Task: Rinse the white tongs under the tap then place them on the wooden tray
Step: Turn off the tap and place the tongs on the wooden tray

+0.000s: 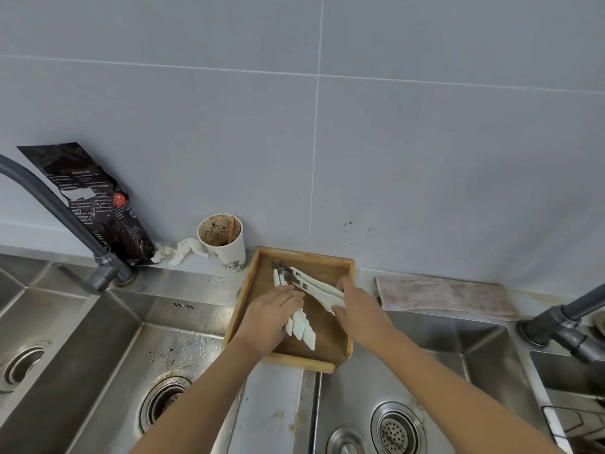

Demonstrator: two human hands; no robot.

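now both hands point(314, 309) grip white tongs point(302, 326) on wooden tray point(347, 267).

Wooden tray point(330, 363) on divider between two sinks; white tongs point(302, 326) in tray. Cup point(226, 247) behind-left of tray, cloth point(451, 294) right, tap point(65, 221) far left.

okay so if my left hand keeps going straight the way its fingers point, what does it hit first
Most likely the white tongs in the wooden tray: the left hand points up and right across them, toward the pair under the right hand. Depth is unclear from this view.
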